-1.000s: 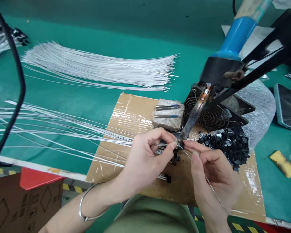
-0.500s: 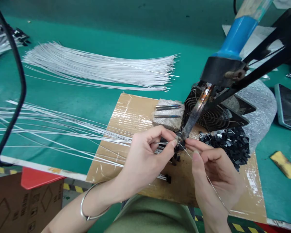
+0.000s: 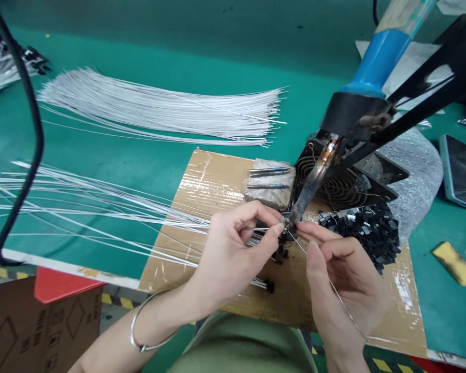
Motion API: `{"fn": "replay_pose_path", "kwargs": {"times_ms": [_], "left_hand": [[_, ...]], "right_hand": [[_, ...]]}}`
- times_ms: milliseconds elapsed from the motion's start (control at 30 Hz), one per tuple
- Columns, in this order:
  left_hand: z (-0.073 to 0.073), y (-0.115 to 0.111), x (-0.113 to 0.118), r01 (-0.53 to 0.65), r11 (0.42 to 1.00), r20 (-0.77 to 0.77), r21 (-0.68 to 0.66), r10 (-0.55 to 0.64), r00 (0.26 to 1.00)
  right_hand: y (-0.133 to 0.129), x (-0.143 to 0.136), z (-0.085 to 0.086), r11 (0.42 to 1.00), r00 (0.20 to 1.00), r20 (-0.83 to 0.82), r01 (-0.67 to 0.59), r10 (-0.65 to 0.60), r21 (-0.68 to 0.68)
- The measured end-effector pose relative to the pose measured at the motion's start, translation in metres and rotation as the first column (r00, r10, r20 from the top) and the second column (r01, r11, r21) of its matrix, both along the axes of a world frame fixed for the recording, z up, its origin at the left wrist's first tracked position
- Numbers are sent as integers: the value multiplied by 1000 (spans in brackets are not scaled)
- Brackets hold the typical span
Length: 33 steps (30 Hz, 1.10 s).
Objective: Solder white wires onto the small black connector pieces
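Observation:
Thumb and forefinger of my left hand (image 3: pixel 236 254) are pinched on a thin white wire (image 3: pixel 261 229), its end right under the tip of a mounted soldering iron (image 3: pixel 306 197). My right hand (image 3: pixel 345 280) has its fingers closed on a thin solder wire (image 3: pixel 339 299). That strand runs from the palm up to the iron's tip. Fingertips of both hands are close to the tip, and what lies exactly at the joint is too small to make out. Beneath my left hand are white wires with black connector ends (image 3: pixel 270 286), partly hidden.
A cardboard sheet (image 3: pixel 190 186) bears a grey block (image 3: pixel 270 197) with metal rods, a black fan (image 3: pixel 334 186) and a heap of small black parts (image 3: pixel 367 233). Behind lies a white wire bundle (image 3: pixel 159 106). A phone (image 3: pixel 460 168) and yellow sponge (image 3: pixel 454 263) are at right.
Almost nothing differs. Both hands stay at the iron's tip with the same grips, and the view has shifted very slightly.

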<state>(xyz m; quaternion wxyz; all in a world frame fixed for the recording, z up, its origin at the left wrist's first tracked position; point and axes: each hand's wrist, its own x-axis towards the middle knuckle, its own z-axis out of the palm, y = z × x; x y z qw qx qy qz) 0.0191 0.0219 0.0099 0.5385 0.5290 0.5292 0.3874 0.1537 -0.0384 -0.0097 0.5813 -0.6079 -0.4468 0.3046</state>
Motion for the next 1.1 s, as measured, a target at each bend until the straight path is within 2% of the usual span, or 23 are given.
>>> {"fn": "replay_pose_path", "kwargs": {"times_ms": [133,733,1100], "left_hand": [[-1,-1,-1,-10,1000,-6,5,10,1000],[-3,-2,-1,-16,1000,-27,23,17,999],[-3,-3,0,-19,1000,-5,25,19,1000]], "right_hand": [[1,-1,-2,999,1000,4,2,-2,49],[2,-1,-4,999,1000,-20,6,-5,51],[2,-4,0,999,999,45,30,-31,21]]}}
